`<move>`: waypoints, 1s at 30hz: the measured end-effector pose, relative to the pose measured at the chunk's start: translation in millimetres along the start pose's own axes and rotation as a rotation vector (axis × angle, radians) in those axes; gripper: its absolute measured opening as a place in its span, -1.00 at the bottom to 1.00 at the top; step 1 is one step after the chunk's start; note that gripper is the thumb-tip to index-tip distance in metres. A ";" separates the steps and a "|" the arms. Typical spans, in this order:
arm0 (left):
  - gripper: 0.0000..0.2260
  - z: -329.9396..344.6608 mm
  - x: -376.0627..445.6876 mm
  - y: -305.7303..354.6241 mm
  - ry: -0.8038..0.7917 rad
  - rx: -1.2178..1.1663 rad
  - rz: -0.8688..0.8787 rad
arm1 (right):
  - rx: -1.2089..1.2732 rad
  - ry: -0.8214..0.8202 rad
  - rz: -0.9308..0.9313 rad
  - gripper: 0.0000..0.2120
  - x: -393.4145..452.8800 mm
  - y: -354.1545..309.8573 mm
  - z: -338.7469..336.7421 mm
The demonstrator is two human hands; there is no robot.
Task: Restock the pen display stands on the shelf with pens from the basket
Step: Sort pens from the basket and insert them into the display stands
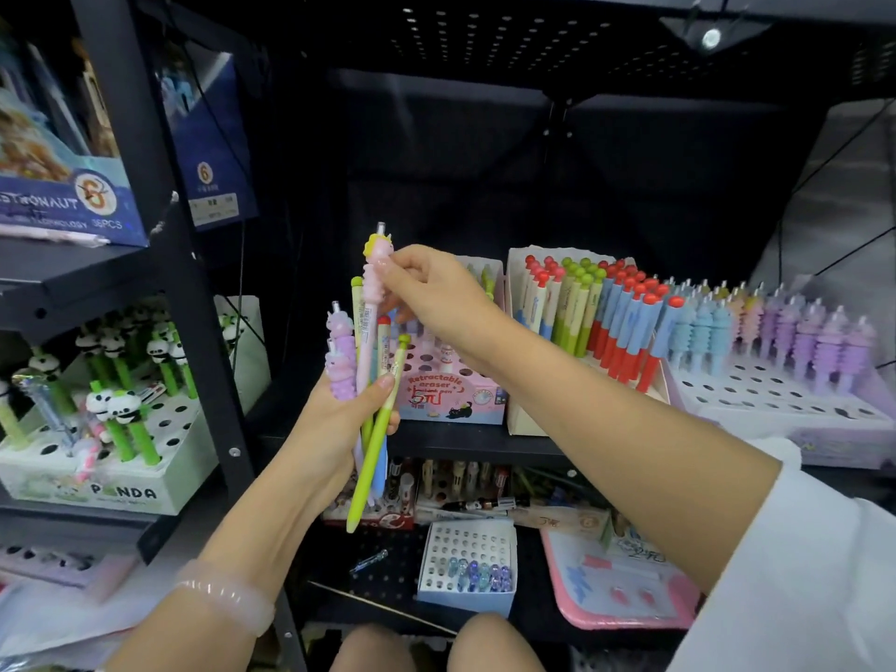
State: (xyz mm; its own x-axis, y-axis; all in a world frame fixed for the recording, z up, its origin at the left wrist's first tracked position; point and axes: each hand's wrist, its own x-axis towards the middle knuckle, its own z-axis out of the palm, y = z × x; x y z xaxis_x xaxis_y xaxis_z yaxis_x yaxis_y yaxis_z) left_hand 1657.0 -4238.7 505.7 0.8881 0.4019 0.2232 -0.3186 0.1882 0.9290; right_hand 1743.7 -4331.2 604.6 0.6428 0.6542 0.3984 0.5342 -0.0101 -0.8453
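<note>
Left hand (339,419) gripping pen bundle (366,380), right hand (431,293) pinching pink pen (372,303), dark shelf (460,443)

Bunch of pens (368,409) upright in left grip (339,424): purple ridged ones, green ones, a blue one; pink ridged pen (372,322) with yellow top pinched near its top by right grip (426,293); pink display stand (451,380) just behind on shelf (465,441), mostly bare holes

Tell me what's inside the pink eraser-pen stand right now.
The pink stand shows mostly empty holes, with one white pen standing near the middle. The right hand and the pen bundle cover its back and left rows.
</note>
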 end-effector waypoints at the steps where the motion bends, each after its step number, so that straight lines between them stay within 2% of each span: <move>1: -0.83 5.3 0.4 -0.6 -0.008 0.000 0.001 | 0.010 0.009 0.009 -0.82 -3.5 -0.6 -4.3; 4: -0.82 23.9 1.2 -3.6 -0.063 0.020 -0.004 | 0.102 0.136 0.038 -0.77 -12.5 -4.8 -27.0; 7: -0.69 46.9 -1.7 -8.7 -0.146 0.020 -0.022 | 0.178 0.325 0.031 -0.74 -25.4 -10.1 -66.8; 9: -0.67 65.8 -2.9 -13.4 -0.177 0.020 -0.027 | 0.089 0.376 0.025 -0.73 -38.9 -8.1 -95.8; 12: -0.80 98.4 -1.6 -19.9 -0.197 0.011 -0.039 | -0.016 0.402 0.038 -0.74 -63.6 0.0 -134.2; 14: -0.82 121.3 -0.7 -22.7 -0.245 -0.008 -0.058 | -0.064 0.445 0.052 -0.77 -80.1 5.4 -159.6; 18: -0.76 163.5 -2.0 -29.9 -0.324 0.008 -0.082 | -0.237 0.606 0.055 -0.77 -111.8 14.2 -215.8; 21: -0.76 189.8 -3.4 -36.1 -0.343 0.024 -0.091 | -0.486 0.741 0.082 -0.77 -130.8 26.0 -257.2; 23: -0.80 202.8 -3.5 -40.0 -0.348 0.030 -0.097 | -0.662 0.749 0.118 -0.81 -136.9 37.6 -277.8; 26: -0.80 215.9 -3.1 -44.6 -0.357 0.057 -0.099 | -0.854 0.671 0.202 -0.80 -135.4 57.1 -296.7; 30: -0.75 224.3 1.4 -47.6 -0.375 0.106 -0.080 | -0.931 0.648 0.262 -0.74 -126.9 74.4 -306.4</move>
State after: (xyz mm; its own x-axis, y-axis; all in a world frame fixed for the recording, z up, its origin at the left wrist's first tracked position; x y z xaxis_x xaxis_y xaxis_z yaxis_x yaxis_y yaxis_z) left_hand 1747.8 -4448.1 528.0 0.9742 0.0306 0.2234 -0.2254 0.1046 0.9686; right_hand 1870.1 -4646.7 600.3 0.8099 0.0435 0.5850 0.3669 -0.8156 -0.4473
